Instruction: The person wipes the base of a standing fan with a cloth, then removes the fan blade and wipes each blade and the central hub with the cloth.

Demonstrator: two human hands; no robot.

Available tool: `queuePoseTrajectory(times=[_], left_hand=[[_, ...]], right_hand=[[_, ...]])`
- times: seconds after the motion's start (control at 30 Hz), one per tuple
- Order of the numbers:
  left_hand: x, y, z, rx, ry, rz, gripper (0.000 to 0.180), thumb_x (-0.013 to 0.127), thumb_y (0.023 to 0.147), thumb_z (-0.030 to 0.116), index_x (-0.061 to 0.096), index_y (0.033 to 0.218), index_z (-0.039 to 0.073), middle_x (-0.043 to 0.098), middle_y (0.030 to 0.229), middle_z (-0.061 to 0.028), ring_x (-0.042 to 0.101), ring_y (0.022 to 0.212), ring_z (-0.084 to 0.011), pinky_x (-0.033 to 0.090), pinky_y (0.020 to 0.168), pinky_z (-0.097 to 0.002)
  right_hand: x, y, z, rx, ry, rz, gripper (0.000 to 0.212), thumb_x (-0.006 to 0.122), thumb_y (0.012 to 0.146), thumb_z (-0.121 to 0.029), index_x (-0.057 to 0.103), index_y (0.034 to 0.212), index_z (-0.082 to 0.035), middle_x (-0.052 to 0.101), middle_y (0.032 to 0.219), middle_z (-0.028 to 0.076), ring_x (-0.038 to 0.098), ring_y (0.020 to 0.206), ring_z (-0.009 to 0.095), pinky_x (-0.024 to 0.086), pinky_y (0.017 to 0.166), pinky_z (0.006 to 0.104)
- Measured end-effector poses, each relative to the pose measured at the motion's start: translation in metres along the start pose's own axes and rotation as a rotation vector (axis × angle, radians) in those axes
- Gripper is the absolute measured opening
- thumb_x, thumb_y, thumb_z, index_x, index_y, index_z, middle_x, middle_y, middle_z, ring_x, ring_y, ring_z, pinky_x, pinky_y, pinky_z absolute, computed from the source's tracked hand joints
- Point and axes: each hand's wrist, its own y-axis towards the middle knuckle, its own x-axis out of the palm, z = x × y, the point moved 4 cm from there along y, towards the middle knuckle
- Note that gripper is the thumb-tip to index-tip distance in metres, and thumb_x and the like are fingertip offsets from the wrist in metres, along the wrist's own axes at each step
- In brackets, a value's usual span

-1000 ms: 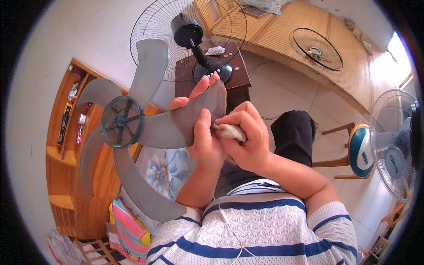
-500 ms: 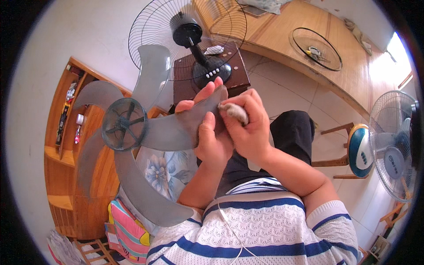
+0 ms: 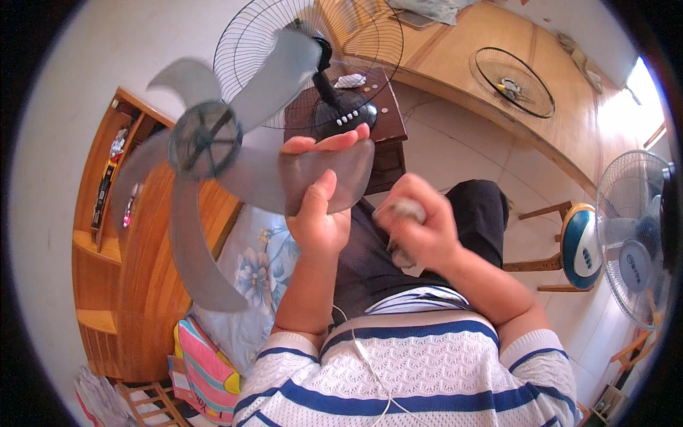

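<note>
A grey translucent fan blade assembly [image 3: 260, 174] with several curved blades around a round hub [image 3: 205, 139] is held up in front of me. My left hand [image 3: 320, 206] grips one blade near its tip, thumb on the near face and fingers behind, their tips showing over the upper edge. Apart from the blade, to its right, my right hand [image 3: 423, 220] is closed around a crumpled greyish cloth [image 3: 407, 208], slightly blurred by motion. Behind the blades stands a black fan base [image 3: 346, 114] with its rear wire grille [image 3: 242, 43] still attached.
The fan base stands on a dark brown small table [image 3: 391, 124]. A round front grille [image 3: 512, 82] lies on the wooden table [image 3: 441, 64] beyond. Another standing fan [image 3: 633, 242] and a stool [image 3: 580, 245] are at right. A wooden cabinet [image 3: 142, 285] and flowered cushion [image 3: 249, 270] are at left.
My right hand has come off the blade with the cloth, moving right and down. My left hand has shifted slightly left, and the blade assembly's hub has risen and tilted.
</note>
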Motion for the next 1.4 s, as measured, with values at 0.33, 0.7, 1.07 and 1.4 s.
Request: queuePoseTrajectory(times=[0.33,0.7,1.07,1.4], left_hand=[[-0.006,0.003,0.026,-0.514,-0.006,-0.238,0.054,0.058,0.085,0.016,0.042,0.134,0.001,0.067,0.107,-0.0244,0.065,0.105,-0.0388,0.052,0.094,-0.0502],[-0.008,0.01,0.029,-0.821,-0.069,-0.522,0.068,0.044,0.09,0.037,0.041,0.13,-0.017,0.066,0.081,-0.0262,0.069,0.074,-0.035,0.057,0.072,-0.0457],[-0.037,0.012,0.023,-0.845,-0.223,-0.252,0.109,0.027,0.076,0.089,0.035,0.147,0.007,0.055,0.131,-0.0226,0.059,0.117,-0.0293,0.048,0.099,-0.0436],[-0.024,0.016,0.007,0.049,0.255,0.113,0.072,0.066,0.093,0.019,0.025,0.151,0.008,0.041,0.146,-0.0119,0.042,0.134,-0.0248,0.038,0.111,-0.0414]], right_hand=[[-0.099,0.036,-0.013,0.099,-0.127,0.329,0.017,0.067,0.092,-0.021,0.066,0.091,-0.005,0.061,0.079,-0.004,0.053,0.071,0.005,0.043,0.064,0.0227],[-0.098,0.091,-0.011,0.414,-0.597,-0.631,0.064,0.069,0.083,-0.055,0.066,0.112,0.002,0.067,0.096,0.007,0.061,0.09,0.017,0.049,0.084,0.0313],[-0.071,0.044,0.038,0.494,0.195,-0.605,0.042,0.072,0.088,-0.035,0.067,0.111,-0.001,0.068,0.099,0.004,0.06,0.093,0.012,0.049,0.086,0.0309],[-0.015,0.011,0.07,0.524,0.483,-0.342,0.033,0.063,0.095,-0.032,0.067,0.11,-0.002,0.067,0.103,0.0,0.061,0.093,0.012,0.05,0.085,0.03]])
